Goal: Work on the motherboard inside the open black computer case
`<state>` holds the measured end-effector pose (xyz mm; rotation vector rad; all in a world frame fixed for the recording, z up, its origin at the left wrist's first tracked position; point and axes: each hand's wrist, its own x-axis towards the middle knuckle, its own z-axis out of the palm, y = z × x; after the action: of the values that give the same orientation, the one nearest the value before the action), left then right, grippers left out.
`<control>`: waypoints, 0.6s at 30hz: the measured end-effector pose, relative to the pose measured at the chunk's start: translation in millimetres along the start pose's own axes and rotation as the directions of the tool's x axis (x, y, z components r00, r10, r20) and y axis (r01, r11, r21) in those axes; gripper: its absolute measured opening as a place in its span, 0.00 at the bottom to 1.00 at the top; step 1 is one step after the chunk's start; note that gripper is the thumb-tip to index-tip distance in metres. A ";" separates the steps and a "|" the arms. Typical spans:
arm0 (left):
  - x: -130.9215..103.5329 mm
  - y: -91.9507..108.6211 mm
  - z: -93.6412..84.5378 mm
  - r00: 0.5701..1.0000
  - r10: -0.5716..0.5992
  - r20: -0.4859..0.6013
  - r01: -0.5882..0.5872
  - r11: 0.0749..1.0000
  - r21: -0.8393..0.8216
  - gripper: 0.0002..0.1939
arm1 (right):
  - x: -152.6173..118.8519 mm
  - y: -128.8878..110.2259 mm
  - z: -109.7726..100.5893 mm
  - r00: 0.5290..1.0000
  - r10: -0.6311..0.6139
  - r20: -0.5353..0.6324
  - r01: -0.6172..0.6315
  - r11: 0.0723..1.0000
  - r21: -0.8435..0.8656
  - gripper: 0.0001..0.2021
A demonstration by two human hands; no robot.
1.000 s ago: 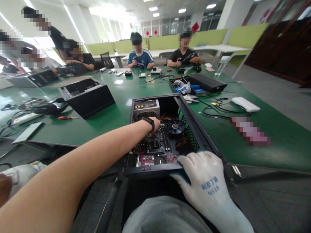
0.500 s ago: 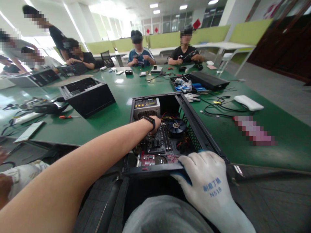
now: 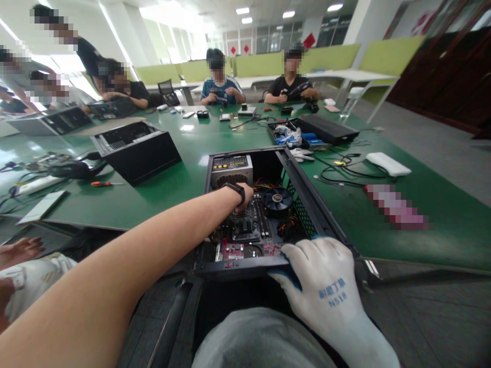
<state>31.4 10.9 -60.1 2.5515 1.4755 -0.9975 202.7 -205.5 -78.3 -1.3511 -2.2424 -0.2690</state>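
Observation:
An open black computer case [image 3: 318,212] lies in front of me, its near end jutting past the table edge. My bare left hand [image 3: 245,195], with a black watch at the wrist, reaches down inside beside the power supply [image 3: 232,171], above the motherboard [image 3: 253,220]; its fingers are hidden. A black cooling fan [image 3: 277,200] sits right of it. My right hand [image 3: 320,271], in a white work glove, is closed over the case's near right corner, thumb below the edge. A red circuit board [image 3: 235,250] lies along the near end.
Another black case [image 3: 141,153] stands tilted on the green table [image 3: 161,199], with an orange screwdriver [image 3: 102,184] near it. A tray with gloves [image 3: 289,137], black cables [image 3: 333,176] and a white box [image 3: 388,163] are on the right. Several people sit around the table.
Both hands keep nearly the same place on the case. The view has shifted slightly. At the left edge, another person's hand has come further into view.

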 end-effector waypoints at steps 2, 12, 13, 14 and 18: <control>1.4 -0.9 0.8 1.000 0.010 0.002 -0.010 1.000 0.009 0.33 | 0.1 0.5 0.1 1.000 -0.006 -0.007 0.006 1.000 0.006 0.13; -6.3 3.5 -4.3 1.000 -0.006 -0.018 0.006 1.000 0.015 0.26 | -2.3 -0.6 -0.5 1.000 0.016 0.018 -0.016 1.000 -0.010 0.15; -6.4 3.6 -4.6 1.000 -0.008 -0.017 0.008 1.000 0.016 0.25 | -2.3 -1.3 -0.9 1.000 0.020 0.015 -0.020 1.000 -0.010 0.15; -6.4 3.5 -4.8 1.000 -0.011 -0.019 0.011 1.000 0.014 0.25 | -2.2 -2.0 -1.3 1.000 0.026 0.015 -0.026 1.000 -0.010 0.15; -4.6 2.2 -3.6 1.000 -0.007 -0.027 0.008 1.000 0.014 0.24 | -1.1 -4.2 -3.2 0.999 0.042 0.030 -0.041 0.999 -0.005 0.14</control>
<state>33.4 7.3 -55.3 2.5808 1.4910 -0.9822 200.5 -209.8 -75.8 -1.4111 -2.2368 -0.2405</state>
